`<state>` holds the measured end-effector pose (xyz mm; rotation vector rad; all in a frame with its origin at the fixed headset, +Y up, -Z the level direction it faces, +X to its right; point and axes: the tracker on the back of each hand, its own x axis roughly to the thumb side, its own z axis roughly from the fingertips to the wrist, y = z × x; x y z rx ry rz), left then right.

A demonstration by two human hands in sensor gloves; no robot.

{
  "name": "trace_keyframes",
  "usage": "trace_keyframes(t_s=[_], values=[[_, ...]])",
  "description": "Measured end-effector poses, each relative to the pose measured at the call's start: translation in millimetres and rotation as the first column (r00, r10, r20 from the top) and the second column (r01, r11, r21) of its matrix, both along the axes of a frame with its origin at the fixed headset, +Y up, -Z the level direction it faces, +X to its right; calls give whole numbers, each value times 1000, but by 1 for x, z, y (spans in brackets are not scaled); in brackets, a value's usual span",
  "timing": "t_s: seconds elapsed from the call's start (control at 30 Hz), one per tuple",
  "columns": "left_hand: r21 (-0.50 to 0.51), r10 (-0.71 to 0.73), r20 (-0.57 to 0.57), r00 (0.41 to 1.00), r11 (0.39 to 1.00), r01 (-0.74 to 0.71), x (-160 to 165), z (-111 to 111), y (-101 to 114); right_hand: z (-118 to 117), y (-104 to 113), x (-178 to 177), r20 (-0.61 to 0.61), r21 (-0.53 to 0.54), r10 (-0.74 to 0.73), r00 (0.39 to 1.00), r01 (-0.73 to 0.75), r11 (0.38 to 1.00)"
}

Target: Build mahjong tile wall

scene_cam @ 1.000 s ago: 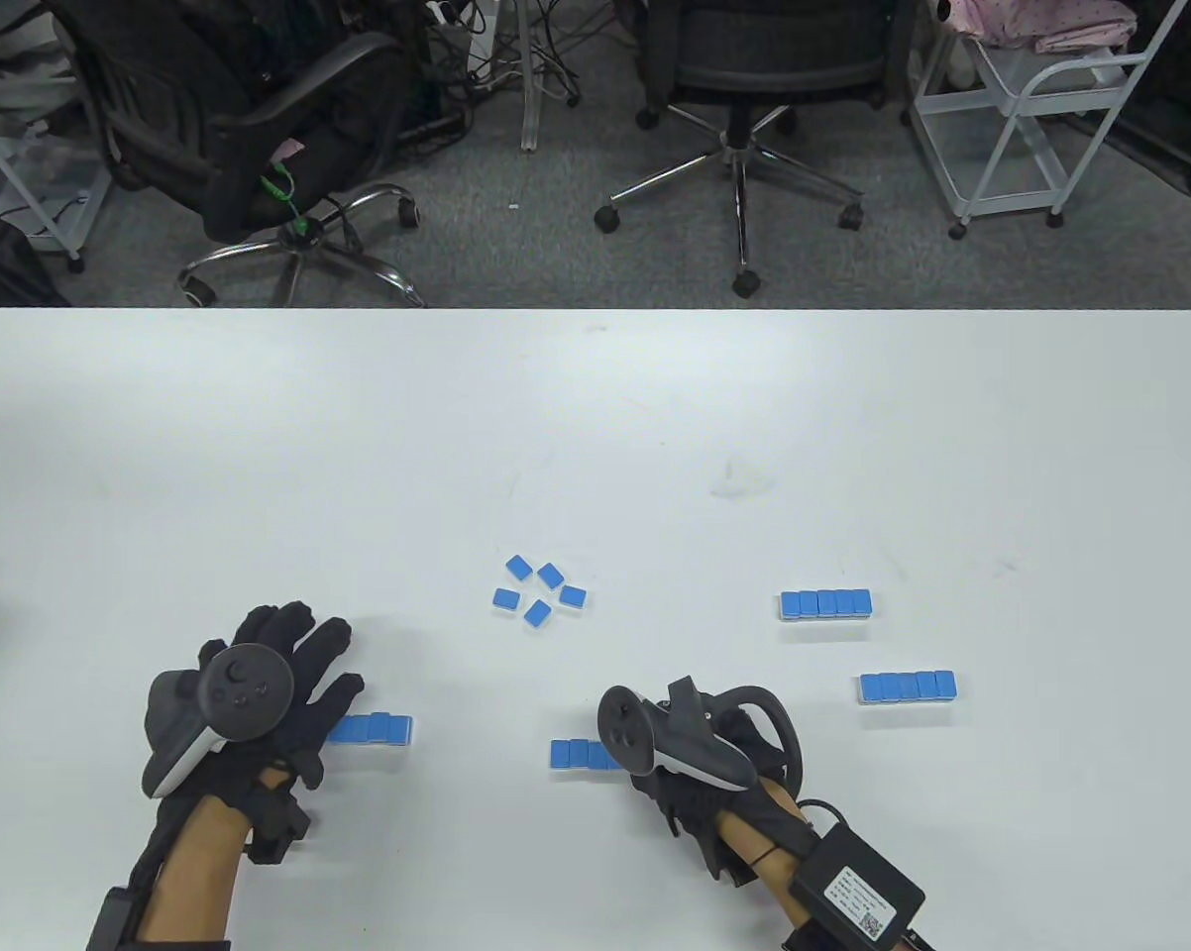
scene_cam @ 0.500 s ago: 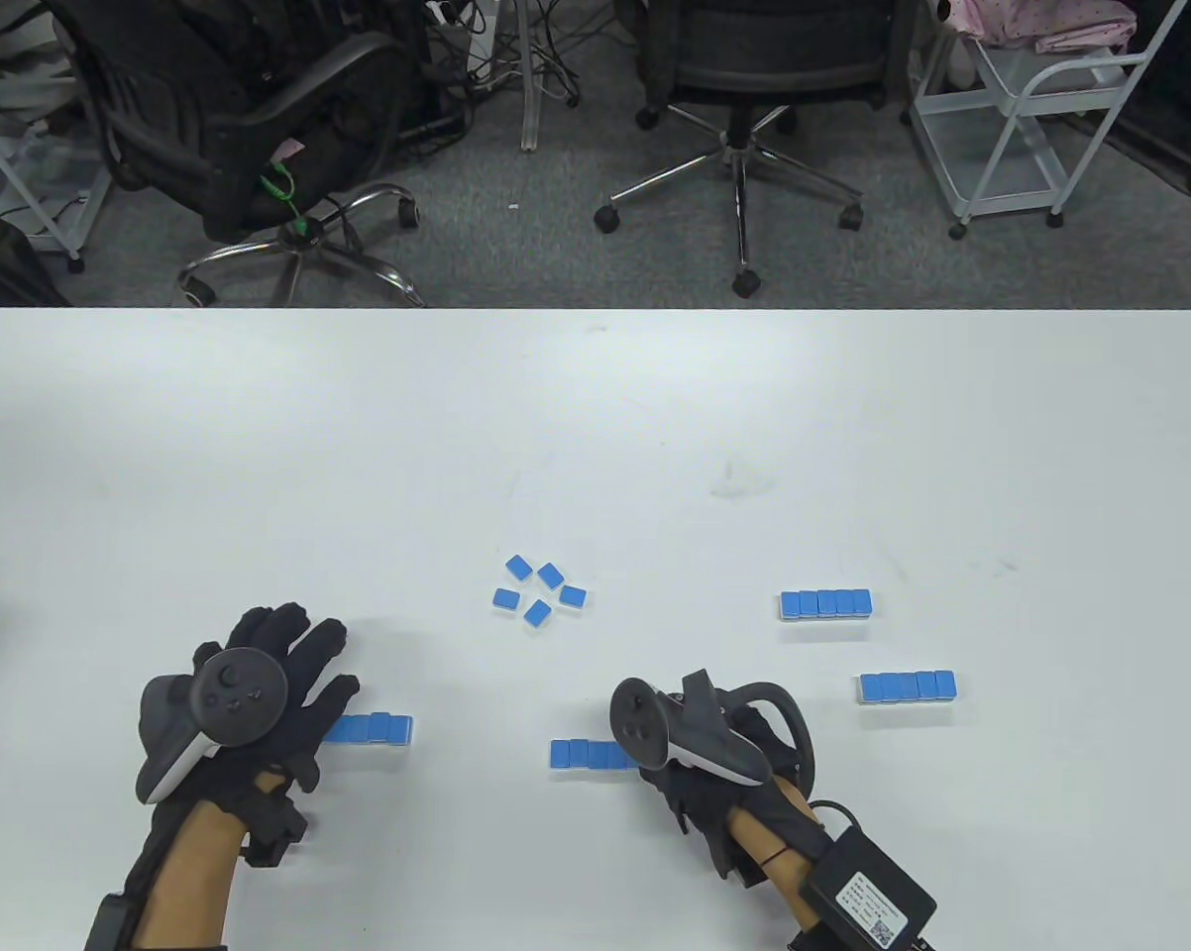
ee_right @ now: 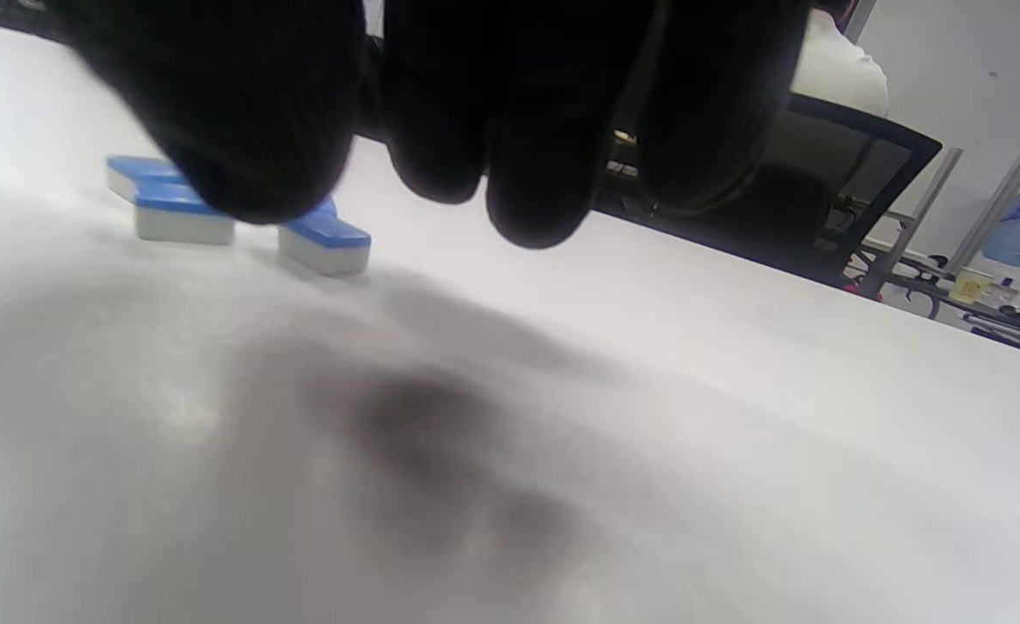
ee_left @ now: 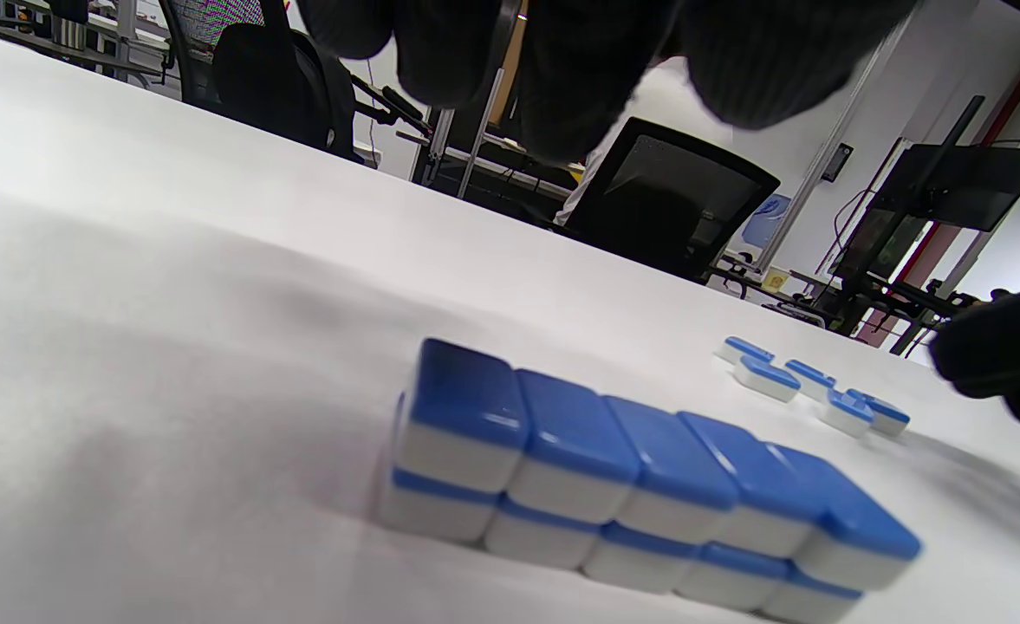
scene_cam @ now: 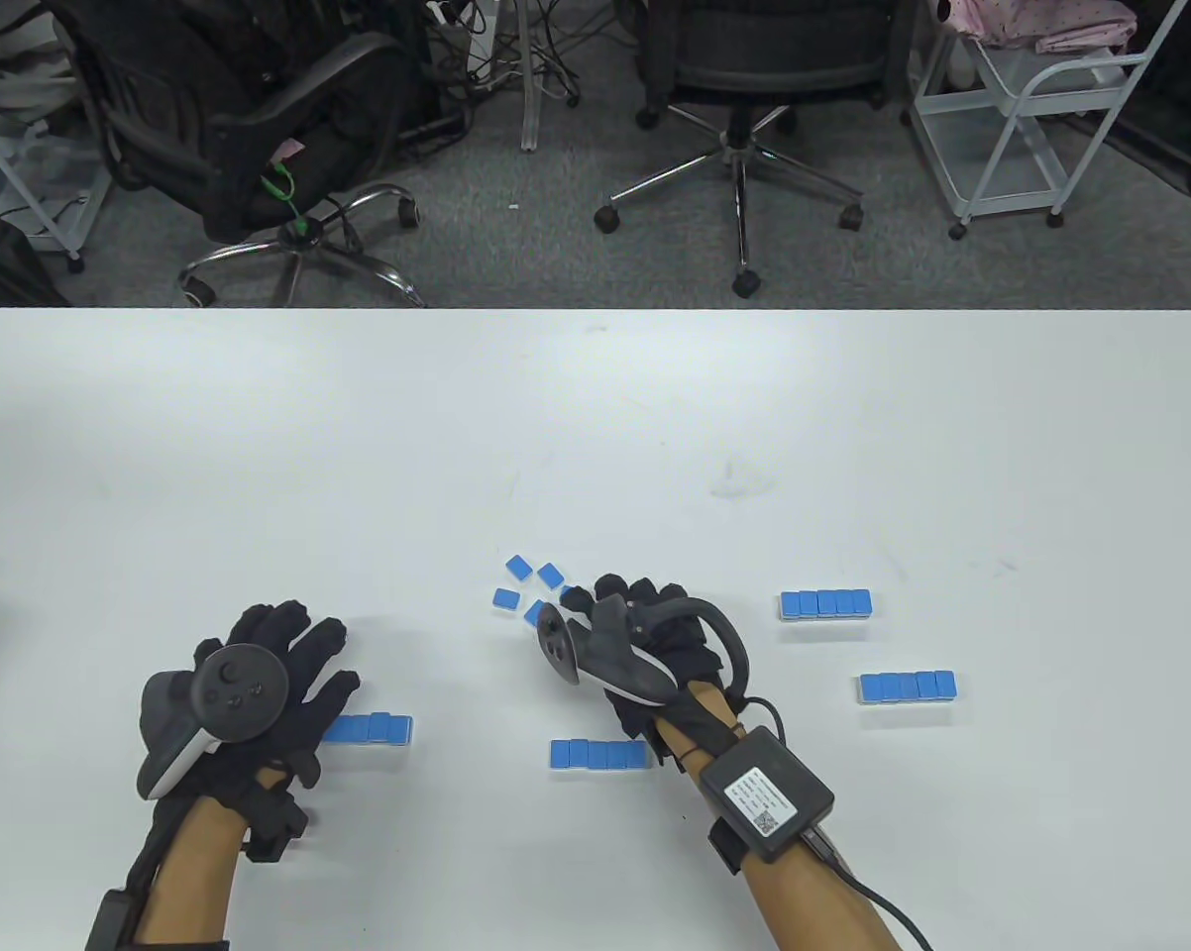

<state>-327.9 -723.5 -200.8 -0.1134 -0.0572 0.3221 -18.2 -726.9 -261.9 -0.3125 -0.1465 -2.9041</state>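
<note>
In front of you, a double-layer tile wall (ee_left: pixel 648 485) sits on the white surface (ee_left: pixel 172 347): five blue-backed tiles across, stacked two high, each tile touching its neighbour, the row running from centre toward the lower right. Your left hand's gloved fingertips (ee_left: pixel 579 78) hang in from the top edge, above the wall and apart from it, holding nothing. Beyond the wall's far end, a cluster of loose tiles (ee_left: pixel 813 386) lies flat, blue backs up. Your right hand (ee_left: pixel 1008 355) enters at the right edge, near that cluster. A black office chair (ee_left: pixel 665 208) stands behind the surface.
</note>
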Motion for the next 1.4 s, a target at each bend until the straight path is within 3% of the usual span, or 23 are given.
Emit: trace_keyframes(t_s=[0.27, 0.53, 0.8, 0.97, 1.2, 1.4], values=[[-3, 6, 6, 1000, 1000, -6, 0, -1, 0, -16, -16, -15, 15, -34, 60, 998, -59, 998], [-10, -4, 10, 1000, 1000, 5, 1, -3, 0, -19, -16, -5, 48, -26, 0, 999, 1, 1000], [-19, 2, 6, 1000, 1000, -2, 1, -4, -2, -29, -15, -14, 93, -133, 54, 994, -41, 990], [-19, 2, 6, 1000, 1000, -2, 1, -3, -1, -16, -16, -11, 12, -196, 97, 995, -92, 976], [-12, 7, 8, 1000, 1000, -7, 1, -3, 0, 8, -8, 5, 6, -441, -192, 981, 175, 880], [-10, 7, 5, 1000, 1000, -7, 1, -4, 0, 44, 2, -13, -199, -294, -59, 978, -2, 956]])
